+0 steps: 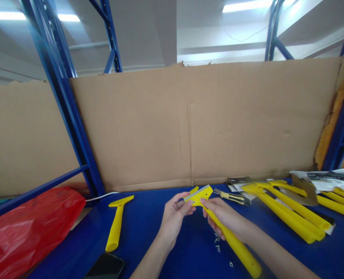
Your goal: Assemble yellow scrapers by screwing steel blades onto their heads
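Observation:
A yellow scraper (pixel 232 242) with a metal blade along its head is held up over the blue table, its handle slanting down to the right. My left hand (pixel 174 215) pinches the left end of the scraper's head. My right hand (pixel 222 217) is closed round the neck, with the thumb on top near the head. Behind the head a second small yellow piece shows in part. Just right of the head lies a screwdriver (pixel 232 197) with a cream and black handle. Small metal nuts and screws (pixel 217 246) are scattered below my right hand.
Another yellow scraper (pixel 116 224) lies left on the blue table (pixel 148 232), near a black phone (pixel 106 266) and a red plastic bag (pixel 35 232). Several yellow scrapers (pixel 290 211) are piled right, beside a cardboard box (pixel 308 193). A cardboard wall (pixel 137 128) stands behind, between blue posts.

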Available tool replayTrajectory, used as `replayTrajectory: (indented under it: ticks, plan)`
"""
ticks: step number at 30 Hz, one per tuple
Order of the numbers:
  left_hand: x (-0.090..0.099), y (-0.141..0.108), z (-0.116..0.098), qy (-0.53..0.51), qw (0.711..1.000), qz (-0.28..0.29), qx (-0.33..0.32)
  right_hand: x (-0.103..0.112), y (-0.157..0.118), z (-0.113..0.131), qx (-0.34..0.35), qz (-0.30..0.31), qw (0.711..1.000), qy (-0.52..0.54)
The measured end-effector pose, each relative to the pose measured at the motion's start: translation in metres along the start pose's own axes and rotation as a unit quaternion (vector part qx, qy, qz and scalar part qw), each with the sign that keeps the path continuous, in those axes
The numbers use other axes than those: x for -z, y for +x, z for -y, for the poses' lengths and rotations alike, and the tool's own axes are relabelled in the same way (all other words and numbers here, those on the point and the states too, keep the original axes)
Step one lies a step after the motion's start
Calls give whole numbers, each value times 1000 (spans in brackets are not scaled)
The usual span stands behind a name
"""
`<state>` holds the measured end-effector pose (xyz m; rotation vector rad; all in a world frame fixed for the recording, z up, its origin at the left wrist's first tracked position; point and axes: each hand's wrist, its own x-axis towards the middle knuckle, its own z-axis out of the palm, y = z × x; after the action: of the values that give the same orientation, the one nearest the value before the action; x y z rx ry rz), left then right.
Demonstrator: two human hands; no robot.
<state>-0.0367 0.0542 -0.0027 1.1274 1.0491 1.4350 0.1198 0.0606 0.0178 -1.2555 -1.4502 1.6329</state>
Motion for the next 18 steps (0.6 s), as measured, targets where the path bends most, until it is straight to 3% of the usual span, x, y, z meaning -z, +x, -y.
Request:
replayTrajectory:
  ticks: [3,7,10,15,18]
  plan:
    - [2,-3,2,150,979,-5,-141,2,2,0,-7,2,1000,25]
    - [8,-7,2,341,882,14,-324,6,2,2,-18,10,998,51]
    - [12,-6,3,433,805,8,-406,7,2,2,-28,22,998,61]
    - [17,-2,2,544,645,14,-536,10,7,-1,-50,54,995,66]
    - [17,-4,-3,578,606,45,-544,15,13,-3,-60,83,992,68]
